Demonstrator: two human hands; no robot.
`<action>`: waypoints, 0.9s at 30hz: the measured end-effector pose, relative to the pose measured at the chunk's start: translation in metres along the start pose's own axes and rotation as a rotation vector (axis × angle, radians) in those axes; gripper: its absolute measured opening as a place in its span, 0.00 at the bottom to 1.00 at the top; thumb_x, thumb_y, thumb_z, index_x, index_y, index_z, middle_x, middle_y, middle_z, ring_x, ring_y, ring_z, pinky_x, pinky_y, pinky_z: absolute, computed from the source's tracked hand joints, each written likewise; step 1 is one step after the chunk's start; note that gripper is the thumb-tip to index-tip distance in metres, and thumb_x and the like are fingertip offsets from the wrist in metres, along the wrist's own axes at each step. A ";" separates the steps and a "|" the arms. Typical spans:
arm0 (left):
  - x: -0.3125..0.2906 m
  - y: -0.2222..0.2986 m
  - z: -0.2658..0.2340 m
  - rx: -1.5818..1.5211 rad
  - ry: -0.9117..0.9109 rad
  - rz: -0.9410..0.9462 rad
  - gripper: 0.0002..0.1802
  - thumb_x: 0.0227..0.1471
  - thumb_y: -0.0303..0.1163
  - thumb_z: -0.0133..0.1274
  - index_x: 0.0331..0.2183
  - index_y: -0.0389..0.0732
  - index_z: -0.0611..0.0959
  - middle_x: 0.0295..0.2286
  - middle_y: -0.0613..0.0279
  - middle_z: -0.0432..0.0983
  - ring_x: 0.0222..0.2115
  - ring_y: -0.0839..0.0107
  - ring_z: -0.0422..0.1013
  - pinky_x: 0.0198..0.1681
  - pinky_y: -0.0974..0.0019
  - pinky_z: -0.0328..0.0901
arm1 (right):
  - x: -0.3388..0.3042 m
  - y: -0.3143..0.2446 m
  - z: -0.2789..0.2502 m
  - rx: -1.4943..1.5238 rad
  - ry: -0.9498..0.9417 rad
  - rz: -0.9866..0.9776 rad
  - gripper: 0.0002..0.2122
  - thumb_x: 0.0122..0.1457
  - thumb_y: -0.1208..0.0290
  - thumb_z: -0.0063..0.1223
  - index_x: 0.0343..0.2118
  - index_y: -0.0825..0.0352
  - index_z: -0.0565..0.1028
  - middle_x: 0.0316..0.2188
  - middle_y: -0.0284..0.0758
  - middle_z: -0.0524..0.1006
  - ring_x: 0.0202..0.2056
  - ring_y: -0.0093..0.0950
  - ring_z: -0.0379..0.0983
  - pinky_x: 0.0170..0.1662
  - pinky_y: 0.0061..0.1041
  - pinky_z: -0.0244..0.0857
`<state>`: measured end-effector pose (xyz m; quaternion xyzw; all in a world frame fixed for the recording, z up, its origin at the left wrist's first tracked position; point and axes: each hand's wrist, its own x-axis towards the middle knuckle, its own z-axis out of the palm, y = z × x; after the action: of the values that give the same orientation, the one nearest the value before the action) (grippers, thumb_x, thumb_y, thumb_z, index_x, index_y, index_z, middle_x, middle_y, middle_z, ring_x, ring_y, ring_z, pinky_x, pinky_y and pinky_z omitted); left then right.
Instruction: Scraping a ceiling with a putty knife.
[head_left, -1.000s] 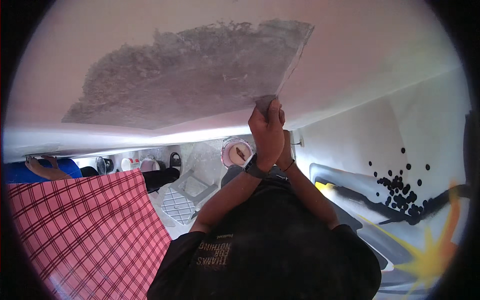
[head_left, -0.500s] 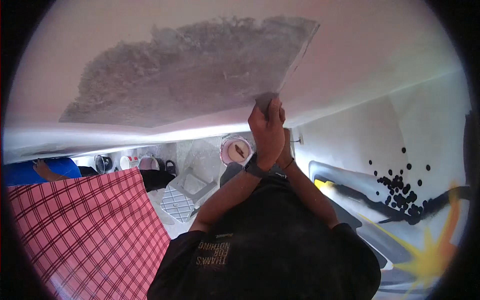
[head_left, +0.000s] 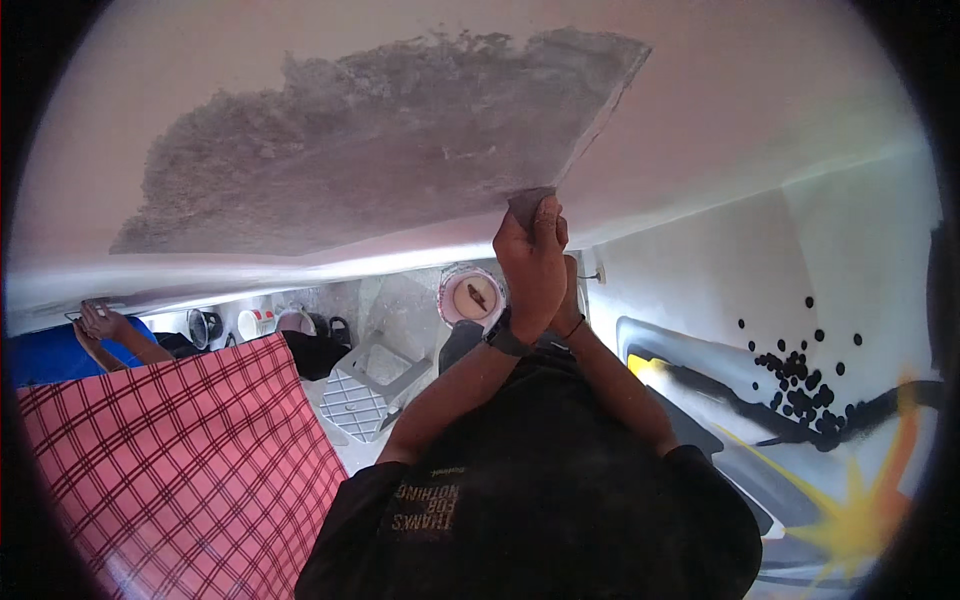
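My left hand (head_left: 530, 265), with a watch at its wrist, is closed around a small dark flat piece (head_left: 532, 203), perhaps a scraper blade or folded sheet. The piece touches the pale wall (head_left: 720, 110) at the lower right corner of a big grey patch (head_left: 370, 150). A thin cracked line rises from there along the patch's right edge. My right hand (head_left: 573, 290) is close behind the left one, mostly covered by it, so its fingers are hidden.
Below stands a pink-rimmed bucket (head_left: 449, 290) with pale contents and a brownish object inside. A grey plastic step stool (head_left: 355, 405) is on the floor. At left, a co-worker's hands (head_left: 103, 320) are at the wall beyond a pink checked cloth (head_left: 190, 440). A painted wall (head_left: 800, 400) bounds the right.
The view has shifted slightly, and my hands stay at the same corner of the patch. At far left, both of the co-worker's hands now show, raised against the wall.
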<state>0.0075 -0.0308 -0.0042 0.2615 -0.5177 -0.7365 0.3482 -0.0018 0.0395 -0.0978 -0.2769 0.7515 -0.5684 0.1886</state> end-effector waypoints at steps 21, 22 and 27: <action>0.000 0.008 -0.007 -0.079 -0.011 -0.038 0.11 0.60 0.31 0.49 0.28 0.35 0.73 0.17 0.69 0.67 0.18 0.82 0.60 0.20 0.76 0.53 | -0.004 -0.012 0.010 -0.005 0.048 -0.059 0.10 0.49 0.69 0.59 0.27 0.72 0.74 0.20 0.42 0.77 0.23 0.32 0.77 0.26 0.30 0.66; -0.001 0.007 -0.006 -0.054 -0.015 -0.032 0.11 0.60 0.30 0.49 0.27 0.35 0.73 0.17 0.69 0.67 0.18 0.82 0.60 0.20 0.76 0.54 | -0.005 -0.008 0.010 0.060 0.058 -0.031 0.10 0.49 0.69 0.59 0.27 0.72 0.74 0.19 0.43 0.77 0.23 0.32 0.76 0.25 0.30 0.66; -0.009 -0.002 0.010 -0.066 0.029 -0.063 0.11 0.60 0.30 0.49 0.26 0.36 0.73 0.17 0.69 0.66 0.17 0.82 0.60 0.20 0.75 0.54 | -0.010 0.015 0.001 0.009 0.092 -0.083 0.11 0.48 0.69 0.59 0.28 0.72 0.74 0.19 0.41 0.77 0.23 0.26 0.76 0.25 0.29 0.65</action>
<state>0.0054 -0.0179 -0.0023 0.2766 -0.4793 -0.7600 0.3407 0.0036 0.0479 -0.1127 -0.2807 0.7447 -0.5911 0.1313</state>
